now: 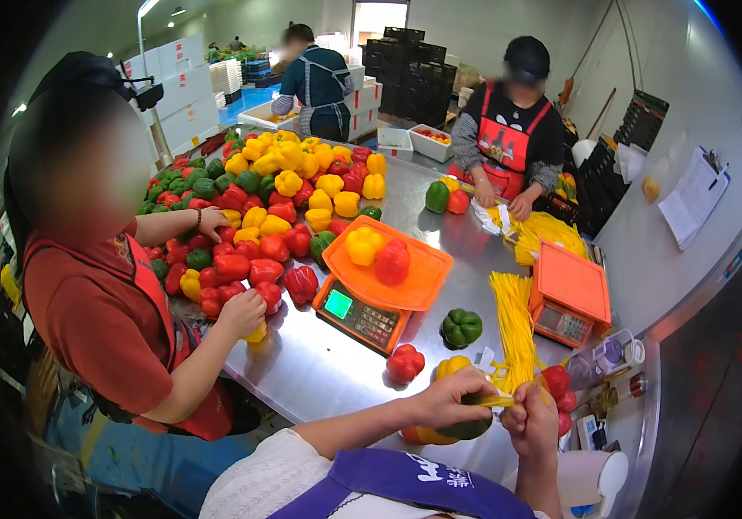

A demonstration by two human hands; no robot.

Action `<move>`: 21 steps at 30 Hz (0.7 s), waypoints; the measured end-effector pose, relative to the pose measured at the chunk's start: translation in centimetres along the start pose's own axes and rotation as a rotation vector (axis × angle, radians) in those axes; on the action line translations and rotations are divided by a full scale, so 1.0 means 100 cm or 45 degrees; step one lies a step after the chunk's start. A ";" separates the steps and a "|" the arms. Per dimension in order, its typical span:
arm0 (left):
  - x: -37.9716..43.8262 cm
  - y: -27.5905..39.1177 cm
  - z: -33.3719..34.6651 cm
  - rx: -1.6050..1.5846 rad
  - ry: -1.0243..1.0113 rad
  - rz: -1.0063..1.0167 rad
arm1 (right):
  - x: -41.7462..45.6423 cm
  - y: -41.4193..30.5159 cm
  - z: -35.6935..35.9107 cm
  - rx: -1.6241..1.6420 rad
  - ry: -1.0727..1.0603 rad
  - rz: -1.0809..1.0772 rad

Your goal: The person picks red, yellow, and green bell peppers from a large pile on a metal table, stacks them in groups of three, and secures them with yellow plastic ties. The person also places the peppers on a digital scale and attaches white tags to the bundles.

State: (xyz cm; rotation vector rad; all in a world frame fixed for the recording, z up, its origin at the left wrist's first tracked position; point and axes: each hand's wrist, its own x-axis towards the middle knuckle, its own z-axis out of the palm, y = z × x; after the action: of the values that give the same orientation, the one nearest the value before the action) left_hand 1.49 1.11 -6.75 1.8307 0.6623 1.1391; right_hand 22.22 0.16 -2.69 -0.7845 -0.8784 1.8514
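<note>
A yellow strip (495, 401) is stretched between my two hands. My left hand (452, 399) grips one end, over a dark green bell pepper (468, 428) partly hidden beneath it. The fingers of my right hand (530, 418) are pinched on the strip's other end. Close to my left hand are a yellow bell pepper (452, 365) and a red one (404, 363). Several red peppers (558, 383) lie just beyond my right hand. A bundle of long yellow strips (512, 324) stretches away from my hands across the metal table (293, 379).
An orange scale (364, 311) holds a yellow and a red pepper. Another orange scale (569, 292) stands right, near a plastic jug (595, 363). A green pepper (461, 327) sits between. A co-worker (105, 311) reaches into the pepper pile (267, 194); another (507, 130) handles strips opposite.
</note>
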 end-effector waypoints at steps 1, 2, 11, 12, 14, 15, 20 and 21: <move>-0.001 -0.003 0.001 0.026 -0.001 -0.001 | 0.002 0.003 -0.001 0.222 -0.050 0.086; -0.003 -0.008 0.004 0.012 0.012 -0.003 | 0.003 0.004 -0.002 0.444 -0.099 0.166; -0.006 -0.010 0.015 0.080 0.239 -0.058 | -0.001 -0.007 0.023 -1.482 -0.101 -0.588; -0.005 -0.012 0.014 0.120 0.212 -0.044 | 0.003 -0.009 0.022 -1.703 -0.110 -0.758; -0.004 -0.013 0.012 0.173 0.177 -0.046 | 0.005 -0.012 0.028 -1.895 -0.098 -0.940; -0.004 -0.012 0.011 0.179 0.167 -0.057 | 0.004 -0.013 0.026 -1.906 -0.093 -0.916; -0.005 0.000 0.008 0.137 0.154 -0.126 | 0.002 -0.022 0.028 -1.932 -0.085 -0.835; -0.005 0.000 0.007 0.115 0.130 -0.115 | 0.001 -0.020 0.025 -1.646 -0.026 -0.625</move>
State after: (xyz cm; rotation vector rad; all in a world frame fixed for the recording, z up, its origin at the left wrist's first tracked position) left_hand 1.94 0.46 -7.16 1.8078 0.8596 1.1655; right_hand 21.13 0.31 0.29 -1.1236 -2.0899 0.6955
